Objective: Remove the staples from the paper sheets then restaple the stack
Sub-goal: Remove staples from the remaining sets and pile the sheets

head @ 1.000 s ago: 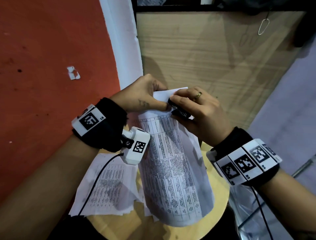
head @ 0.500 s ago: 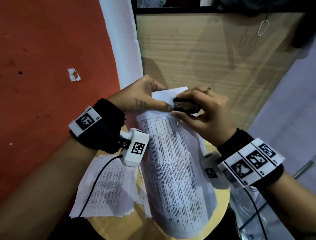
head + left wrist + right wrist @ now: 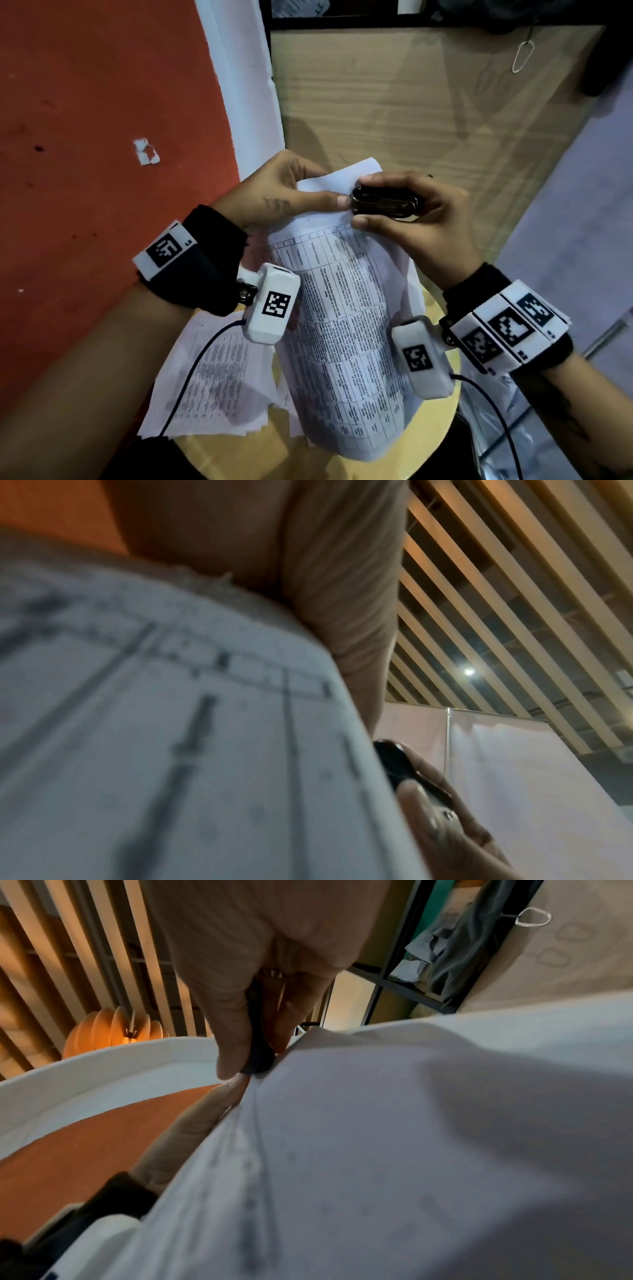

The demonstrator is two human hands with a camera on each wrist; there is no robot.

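Note:
A curled stack of printed paper sheets (image 3: 346, 308) hangs in the air above a small round wooden table (image 3: 435, 442). My left hand (image 3: 291, 198) pinches the stack's top edge between thumb and fingers. My right hand (image 3: 411, 212) grips a small black stapler (image 3: 383, 205), its nose at the top corner of the sheets next to my left thumb. In the left wrist view the paper (image 3: 171, 737) fills the frame, with the stapler (image 3: 404, 772) at its edge. In the right wrist view the stapler (image 3: 258, 1047) meets the paper (image 3: 377, 1137).
More loose printed sheets (image 3: 212, 387) lie on the table under my left wrist. An orange wall (image 3: 102, 137) stands at the left and a wooden panel (image 3: 411, 102) behind the hands. A wire loop (image 3: 522, 56) hangs on the panel.
My right hand has turned palm-up and brought the stapler round, so it lies sideways at the paper's top corner. The left hand has kept its pinch on the sheets.

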